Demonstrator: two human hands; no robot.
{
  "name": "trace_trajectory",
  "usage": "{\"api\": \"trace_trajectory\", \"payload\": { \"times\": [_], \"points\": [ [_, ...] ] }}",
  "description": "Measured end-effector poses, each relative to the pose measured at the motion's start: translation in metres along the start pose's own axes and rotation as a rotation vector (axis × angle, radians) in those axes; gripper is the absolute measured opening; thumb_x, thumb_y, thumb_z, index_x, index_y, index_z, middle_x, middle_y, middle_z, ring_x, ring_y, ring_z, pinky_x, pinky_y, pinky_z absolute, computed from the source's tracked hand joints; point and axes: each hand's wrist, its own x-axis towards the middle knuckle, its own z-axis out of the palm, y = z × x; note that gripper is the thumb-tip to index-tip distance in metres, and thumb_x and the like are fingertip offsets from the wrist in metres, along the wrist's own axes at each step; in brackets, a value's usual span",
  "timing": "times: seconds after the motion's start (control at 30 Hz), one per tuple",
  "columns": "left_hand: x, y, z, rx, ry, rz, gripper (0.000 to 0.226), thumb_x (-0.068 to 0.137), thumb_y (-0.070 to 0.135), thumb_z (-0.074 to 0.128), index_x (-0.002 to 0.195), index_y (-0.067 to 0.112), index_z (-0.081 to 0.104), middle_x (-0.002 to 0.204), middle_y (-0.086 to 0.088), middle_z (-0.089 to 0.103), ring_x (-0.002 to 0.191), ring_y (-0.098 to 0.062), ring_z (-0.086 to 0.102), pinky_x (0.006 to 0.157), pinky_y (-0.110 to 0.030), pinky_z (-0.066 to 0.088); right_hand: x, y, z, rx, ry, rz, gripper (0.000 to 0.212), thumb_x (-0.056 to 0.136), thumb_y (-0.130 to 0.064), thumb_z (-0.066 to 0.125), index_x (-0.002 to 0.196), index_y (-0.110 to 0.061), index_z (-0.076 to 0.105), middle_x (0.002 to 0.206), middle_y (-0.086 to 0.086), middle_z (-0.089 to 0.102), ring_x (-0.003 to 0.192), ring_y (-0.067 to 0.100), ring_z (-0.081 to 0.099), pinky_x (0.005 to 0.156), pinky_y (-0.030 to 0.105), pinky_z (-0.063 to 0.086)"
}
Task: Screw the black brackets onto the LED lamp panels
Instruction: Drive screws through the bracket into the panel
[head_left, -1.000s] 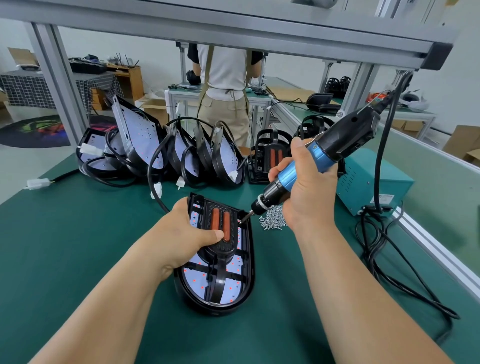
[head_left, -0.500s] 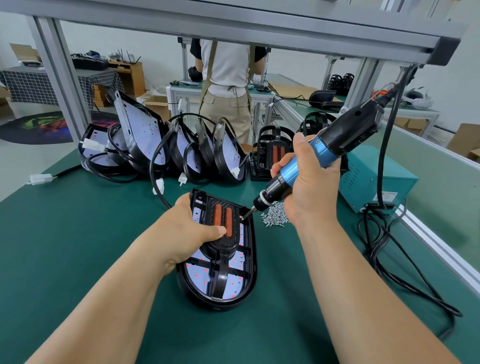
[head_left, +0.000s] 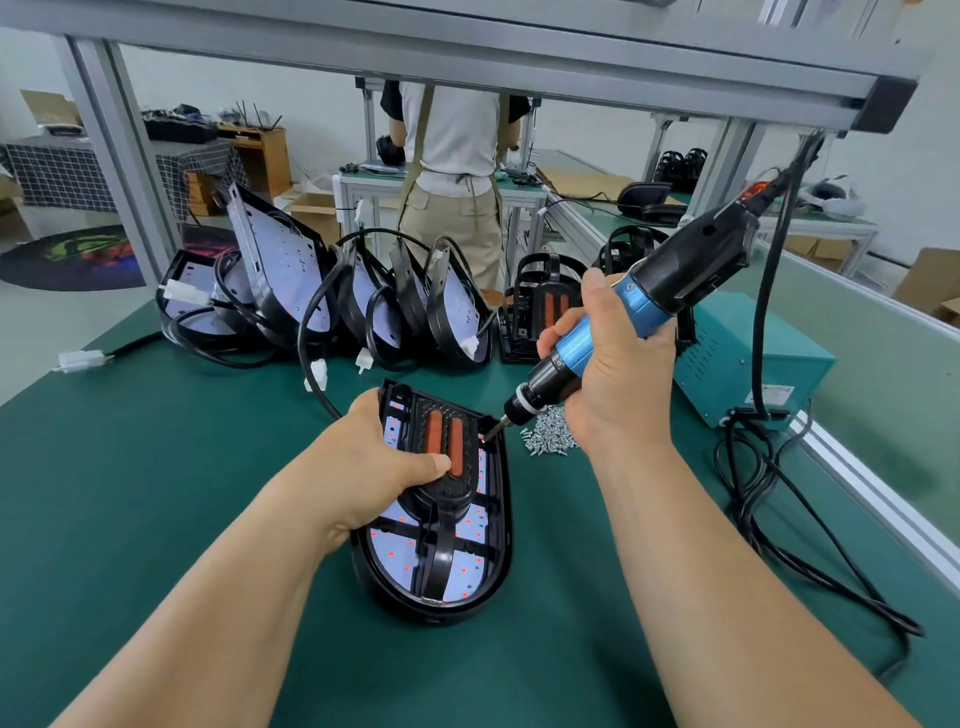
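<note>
On the green table (head_left: 156, 493) the lamp panel (head_left: 387, 543) lies long-ways, pointing away from the person. The black bracket (head_left: 441, 499) sits on top, gripped at its left edge by the left hand (head_left: 374, 467), thumb pressed flat. The right hand (head_left: 618, 384), wrapped round the screwdriver (head_left: 691, 270), is nearer the screw spot: the tip (head_left: 488, 435) slants down from the right onto the bracket's far right corner. It has hardly moved since a moment ago.

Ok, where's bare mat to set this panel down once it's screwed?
Bare mat left of the held panel, in front of the leaning panels. Crowded on the right: screw pile, teal box, looped cables.
</note>
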Motion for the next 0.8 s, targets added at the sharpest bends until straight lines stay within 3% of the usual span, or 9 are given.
{"api": "trace_trajectory", "payload": {
  "times": [0.13, 0.23, 0.4, 0.53, 0.63, 0.8],
  "points": [
    [-0.003, 0.003, 0.002, -0.009, -0.004, 0.015, 0.066, 0.059, 0.021, 0.082, 0.12, 0.012, 0.056, 0.105, -0.011, 0.074, 0.101, -0.033, 0.07, 0.098, -0.054, 0.051, 0.0, 0.0, 0.001, -0.003, -0.007, -0.005, 0.022, 0.082, -0.018, 0.072, 0.084, -0.02, 0.05, 0.054, -0.006, 0.055, 0.046, 0.013, 0.053, 0.057, 0.033, 0.047],
    [-0.003, 0.004, 0.002, -0.008, -0.007, 0.026, 0.068, 0.057, 0.026, 0.079, 0.119, 0.013, 0.057, 0.106, -0.01, 0.074, 0.102, -0.033, 0.07, 0.098, -0.053, 0.051, -0.001, 0.0, -0.001, -0.003, 0.002, 0.002, 0.022, 0.083, -0.018, 0.071, 0.087, -0.019, 0.05, 0.055, -0.007, 0.056, 0.046, 0.012, 0.054, 0.06, 0.034, 0.047],
    [-0.001, 0.003, 0.001, 0.001, -0.01, 0.026, 0.066, 0.059, 0.025, 0.08, 0.119, 0.014, 0.057, 0.106, -0.009, 0.074, 0.101, -0.032, 0.07, 0.099, -0.053, 0.051, -0.003, 0.0, -0.004, 0.024, 0.049, 0.001, 0.019, 0.088, -0.014, 0.069, 0.089, -0.019, 0.051, 0.057, -0.007, 0.059, 0.047, 0.012, 0.054, 0.061, 0.036, 0.048],
    [0.0, -0.001, -0.001, -0.01, 0.001, 0.015, 0.049, 0.077, 0.009, 0.081, 0.119, 0.014, 0.056, 0.105, -0.01, 0.074, 0.1, -0.033, 0.07, 0.098, -0.054, 0.051, -0.004, 0.0, -0.005, 0.05, 0.086, 0.023, 0.018, 0.089, -0.012, 0.07, 0.087, -0.021, 0.054, 0.064, -0.001, 0.056, 0.051, 0.015, 0.053, 0.06, 0.035, 0.05],
    [0.0, -0.001, -0.001, -0.019, 0.004, 0.006, 0.047, 0.08, 0.006, 0.08, 0.12, 0.013, 0.056, 0.105, -0.011, 0.074, 0.1, -0.033, 0.07, 0.097, -0.054, 0.052, -0.005, 0.0, -0.01, 0.072, 0.153, 0.05, 0.018, 0.091, -0.012, 0.07, 0.088, -0.021, 0.055, 0.072, 0.003, 0.053, 0.056, 0.016, 0.052, 0.063, 0.036, 0.053],
    [-0.004, 0.002, 0.001, -0.034, 0.015, -0.001, 0.042, 0.081, 0.001, 0.078, 0.116, 0.015, 0.059, 0.101, -0.009, 0.076, 0.096, -0.03, 0.072, 0.097, -0.051, 0.053, -0.008, -0.007, -0.014, 0.086, 0.31, -0.004, 0.018, 0.092, -0.013, 0.069, 0.094, -0.013, 0.051, 0.06, 0.001, 0.052, 0.055, 0.019, 0.05, 0.063, 0.035, 0.052]
  ]
}}
